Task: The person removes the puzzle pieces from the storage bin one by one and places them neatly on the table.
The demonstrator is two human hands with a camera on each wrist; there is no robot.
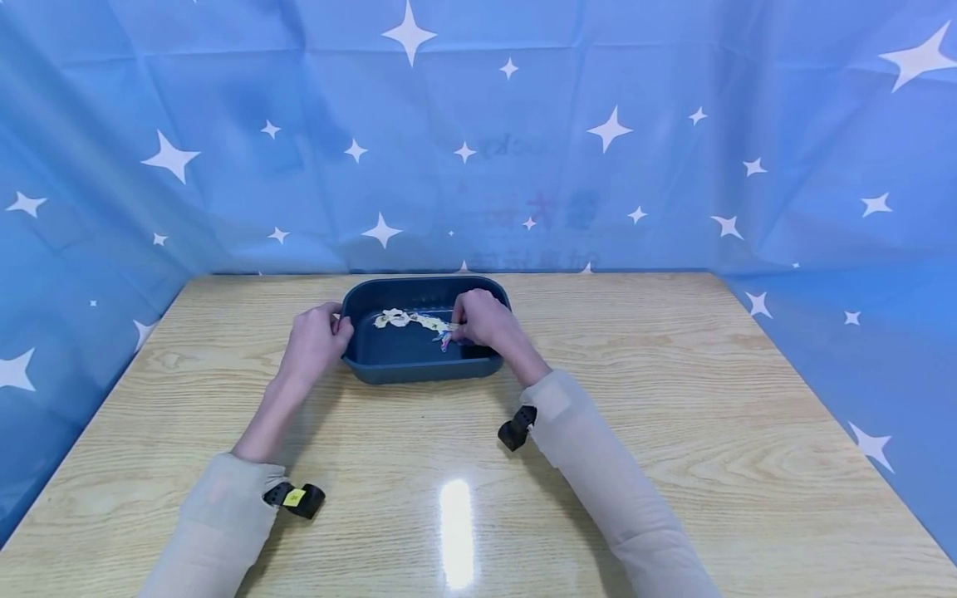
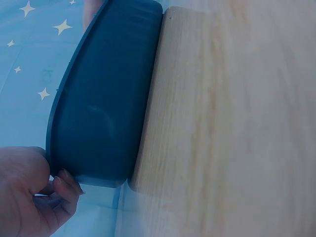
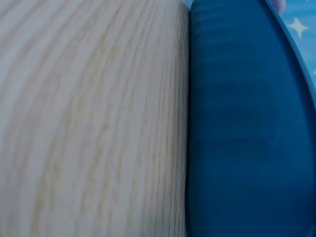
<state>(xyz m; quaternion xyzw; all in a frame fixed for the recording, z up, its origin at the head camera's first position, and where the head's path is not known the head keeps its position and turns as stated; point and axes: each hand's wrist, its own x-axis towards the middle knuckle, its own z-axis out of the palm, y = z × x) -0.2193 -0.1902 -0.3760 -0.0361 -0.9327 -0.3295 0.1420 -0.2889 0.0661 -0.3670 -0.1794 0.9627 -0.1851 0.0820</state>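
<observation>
A dark blue rectangular basin (image 1: 419, 373) stands toward the far edge of the table. My left hand (image 1: 316, 339) grips its left rim; in the left wrist view that hand (image 2: 29, 190) has its fingers curled at the basin's corner. Inside lies a thin, crumpled strip (image 1: 396, 317), whitish with yellow patches, with a blue and pink part at its right end. Reaching over the near right rim, my right hand (image 1: 486, 317) pinches the strip's right end, fingertips down inside. The right wrist view has only the basin's outer wall (image 3: 247, 123), with the right hand out of frame.
The wooden table (image 1: 635, 432) spreads around the basin, with a bright light reflection near its front. Behind the far edge hangs a blue curtain (image 1: 523, 191) with white stars. Each sleeve carries a small black wrist camera (image 1: 517, 428).
</observation>
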